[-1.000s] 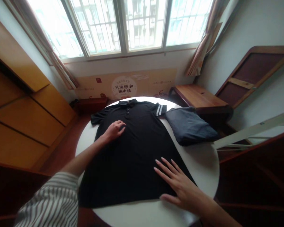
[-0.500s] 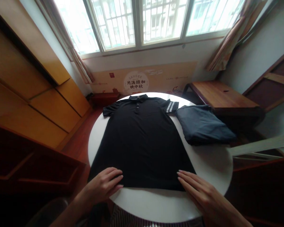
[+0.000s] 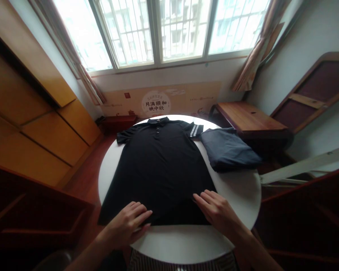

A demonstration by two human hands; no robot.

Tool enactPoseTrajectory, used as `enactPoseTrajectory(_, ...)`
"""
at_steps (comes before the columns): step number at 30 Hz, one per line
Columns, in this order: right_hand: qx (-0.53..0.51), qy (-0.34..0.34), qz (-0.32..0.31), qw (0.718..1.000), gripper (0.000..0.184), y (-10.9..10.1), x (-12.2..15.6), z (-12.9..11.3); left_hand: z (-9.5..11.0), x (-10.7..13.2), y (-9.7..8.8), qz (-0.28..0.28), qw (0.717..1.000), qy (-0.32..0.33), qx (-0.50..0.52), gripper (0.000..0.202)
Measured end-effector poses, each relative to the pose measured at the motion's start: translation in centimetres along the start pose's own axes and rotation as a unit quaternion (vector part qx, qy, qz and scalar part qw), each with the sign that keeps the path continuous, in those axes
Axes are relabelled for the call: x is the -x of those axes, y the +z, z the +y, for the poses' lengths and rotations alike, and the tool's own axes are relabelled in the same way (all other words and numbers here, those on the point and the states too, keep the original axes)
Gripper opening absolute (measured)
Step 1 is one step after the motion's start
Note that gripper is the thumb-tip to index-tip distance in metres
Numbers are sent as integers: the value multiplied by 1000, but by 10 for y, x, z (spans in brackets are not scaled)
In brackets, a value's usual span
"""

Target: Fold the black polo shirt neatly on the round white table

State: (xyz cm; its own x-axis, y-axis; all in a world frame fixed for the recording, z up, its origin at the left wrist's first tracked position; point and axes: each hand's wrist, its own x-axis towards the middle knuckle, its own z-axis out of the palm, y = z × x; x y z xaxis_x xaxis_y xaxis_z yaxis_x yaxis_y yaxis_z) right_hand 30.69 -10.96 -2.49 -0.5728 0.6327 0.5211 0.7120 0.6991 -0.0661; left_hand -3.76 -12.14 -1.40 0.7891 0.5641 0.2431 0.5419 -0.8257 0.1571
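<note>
A black polo shirt [image 3: 161, 165] lies spread on a round white table [image 3: 183, 244], its collar toward the window and its hem toward me. White stripes mark the sleeve on the right. At the hem's left part, my left hand [image 3: 131, 220] is closed, thumb and fingers pinching the cloth. My right hand [image 3: 214, 207] grips the upper layer near the right end of the hem and holds it raised and drawn back. Beneath it the shirt's inner side shows as a darker patch. Some fingertips are hidden by the hands.
A folded dark blue-grey garment [image 3: 230, 148] rests on the table's right side. Beyond it stands a low wooden table [image 3: 251, 118]. Orange-brown cabinets [image 3: 45, 139] line the left, and a pale bar [image 3: 305, 165] runs close to the table's right edge.
My right hand has gone from resting on the hem's right end to holding its upper layer up. My left hand has closed on the hem. The camera view has shifted slightly.
</note>
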Motion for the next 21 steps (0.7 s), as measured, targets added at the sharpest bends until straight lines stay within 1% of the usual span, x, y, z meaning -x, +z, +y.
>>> enactPoseTrajectory(3, 1, 1, 12, 1000, 21, -6, -2, 3, 0, 2, 5, 5, 1000, 17, -6, 28)
enactPoseTrajectory(5, 4, -11, 15, 1000, 22, -11, -2, 5, -1, 5, 10, 11, 1000, 9, -4, 34)
enactPoseTrajectory(7, 5, -34, 11, 999, 23, -15, 0, 6, -3, 11, 12, 10, 1000, -23, 15, 42)
enactPoseTrajectory(9, 5, -55, -4, 998, 26, -19, 5, 8, -5, 18, 12, 9, 997, -67, 33, 49)
enactPoseTrajectory(11, 12, -52, -25, 998, 31, -21, 15, 12, -10, 29, 7, 9, 992, -118, 35, 56)
enactPoseTrajectory(13, 32, -32, -39, 998, 40, -21, 29, 16, -18, 42, 3, 30, 988, -151, 2, 62)
enactPoseTrajectory(15, 56, -11, -45, 997, 52, -21, 44, 20, -28, 58, 1, 60, 983, -164, -51, 66)
enactPoseTrajectory(17, 63, -3, -52, 997, 60, -22, 56, 25, -41, 77, 1, 72, 979, -171, -84, 68)
enactPoseTrajectory(21, 42, 6, -77, 996, 65, -23, 71, 31, -60, 115, 7, 84, 971, -212, -76, 67)
